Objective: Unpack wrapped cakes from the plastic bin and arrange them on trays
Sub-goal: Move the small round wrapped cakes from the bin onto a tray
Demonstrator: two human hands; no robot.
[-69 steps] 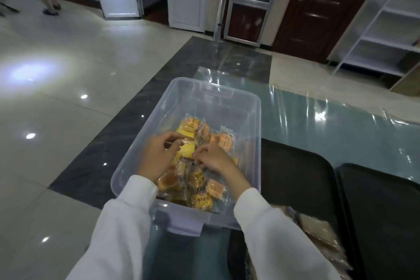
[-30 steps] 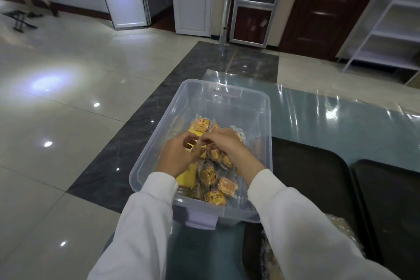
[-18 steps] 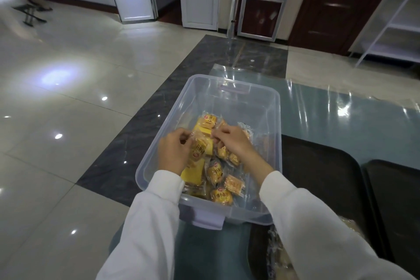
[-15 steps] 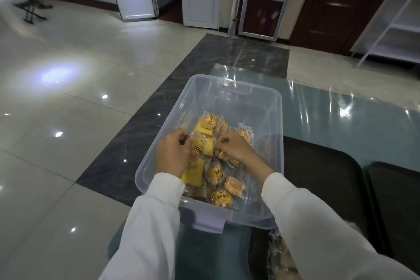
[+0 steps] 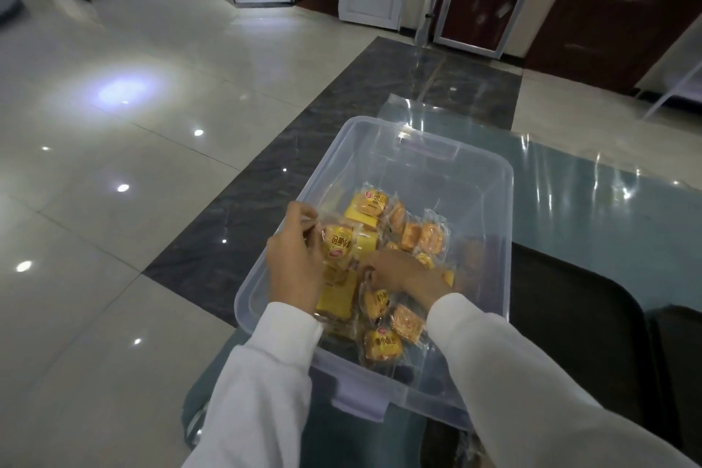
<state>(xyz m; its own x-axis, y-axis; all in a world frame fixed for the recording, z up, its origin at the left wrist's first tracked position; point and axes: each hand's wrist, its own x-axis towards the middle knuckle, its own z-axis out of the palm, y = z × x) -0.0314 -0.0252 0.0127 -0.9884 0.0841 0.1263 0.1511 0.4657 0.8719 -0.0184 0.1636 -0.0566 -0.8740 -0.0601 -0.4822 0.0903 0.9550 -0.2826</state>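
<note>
Glossy pale floor tiles w/ a dark marble strip lie behind a glass tabletop [image 5: 592, 201]. Nearest, at the tabletop's near edge, two white sleeves reach into a clear plastic bin [image 5: 490, 179] at its left side. Just right of the bin: two dark trays [image 5: 592, 315], one beside the other; crinkled clear wrap shows at the near edge, contents too hidden to tell.

Left hand [image 5: 294, 266] pinches one yellow wrapped cake [image 5: 338, 243] by its wrapper edge, lifted a bit above the pile. Right hand [image 5: 402, 272] is down among the wrapped cakes in the bin [image 5: 414, 239], fingers curled onto a packet; exact grasp can't tell.

Approx. a dozen packets visible, some overlapped, so count is rough. Bin's far half holds none.

Judgement: cakes light, soft, crushable; film slippery, crinkly. Best taken by the sealed wrapper ends or lightly across the sides, no squeezing.
</note>
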